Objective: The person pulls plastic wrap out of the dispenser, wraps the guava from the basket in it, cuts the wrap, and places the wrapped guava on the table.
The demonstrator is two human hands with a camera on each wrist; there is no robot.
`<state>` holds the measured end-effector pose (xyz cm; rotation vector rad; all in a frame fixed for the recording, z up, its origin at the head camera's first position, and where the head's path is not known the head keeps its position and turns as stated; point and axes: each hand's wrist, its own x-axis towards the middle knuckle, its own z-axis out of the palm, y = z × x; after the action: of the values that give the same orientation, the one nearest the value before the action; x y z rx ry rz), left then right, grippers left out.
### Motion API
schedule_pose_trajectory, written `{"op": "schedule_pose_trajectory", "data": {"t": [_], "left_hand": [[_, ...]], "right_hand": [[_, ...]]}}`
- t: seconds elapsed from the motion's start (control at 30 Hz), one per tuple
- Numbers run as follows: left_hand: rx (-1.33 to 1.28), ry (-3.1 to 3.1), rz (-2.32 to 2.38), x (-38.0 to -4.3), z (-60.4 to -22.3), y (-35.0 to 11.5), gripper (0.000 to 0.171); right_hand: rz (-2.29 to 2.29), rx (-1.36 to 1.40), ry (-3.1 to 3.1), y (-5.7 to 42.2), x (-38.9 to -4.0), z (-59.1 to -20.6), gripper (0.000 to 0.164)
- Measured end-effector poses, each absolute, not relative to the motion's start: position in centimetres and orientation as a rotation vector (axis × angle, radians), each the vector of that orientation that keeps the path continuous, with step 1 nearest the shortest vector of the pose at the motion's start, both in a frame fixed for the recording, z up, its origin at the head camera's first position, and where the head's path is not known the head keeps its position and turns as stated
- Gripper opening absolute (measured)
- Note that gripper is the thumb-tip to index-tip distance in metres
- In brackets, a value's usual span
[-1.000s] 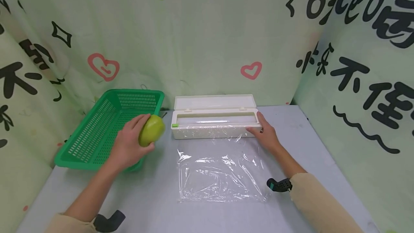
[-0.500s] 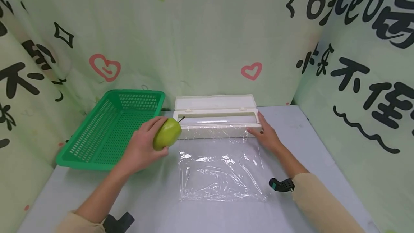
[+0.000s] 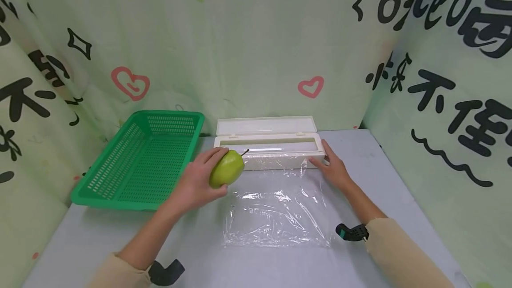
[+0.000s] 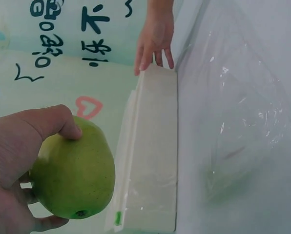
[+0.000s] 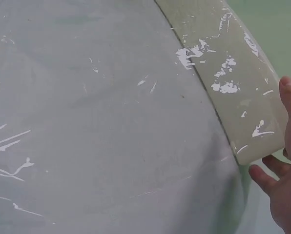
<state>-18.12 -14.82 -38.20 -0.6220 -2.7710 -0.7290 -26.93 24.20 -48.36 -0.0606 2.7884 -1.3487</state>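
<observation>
My left hand (image 3: 200, 181) grips a green pear (image 3: 228, 169), its stem pointing up to the right. The pear is raised and overlaps the left front of a white cling film box (image 3: 280, 162) in the head view. In the left wrist view, thumb and fingers wrap the pear (image 4: 79, 170), its blossom end showing. The box's lid (image 3: 266, 125) stands open at the back, over a film roll. My right hand (image 3: 334, 170) touches the box's right end with fairly straight fingers. From the box's front, a sheet of clear cling film (image 3: 278, 217) lies spread over the table.
A green plastic basket (image 3: 86, 192) with slotted walls stands on the left of the white table (image 3: 288, 268), with nothing seen inside. Behind and at both sides hangs a pale green curtain (image 3: 248, 48) with black writing and pink hearts.
The left hand has carried the pear rightward from over the basket's edge to in front of the box's left part. The right hand has stayed at the box's right end.
</observation>
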Motion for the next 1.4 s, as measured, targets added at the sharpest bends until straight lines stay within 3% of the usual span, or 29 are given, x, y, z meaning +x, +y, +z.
{"op": "schedule_pose_trajectory", "data": {"t": [1.4], "left_hand": [[-1.002, -2.98, -0.685, -19.7, -45.0, -5.6, 0.082]], "right_hand": [[-1.433, 0.01, 2.924, 22.9, -20.4, -46.6, 0.055]]}}
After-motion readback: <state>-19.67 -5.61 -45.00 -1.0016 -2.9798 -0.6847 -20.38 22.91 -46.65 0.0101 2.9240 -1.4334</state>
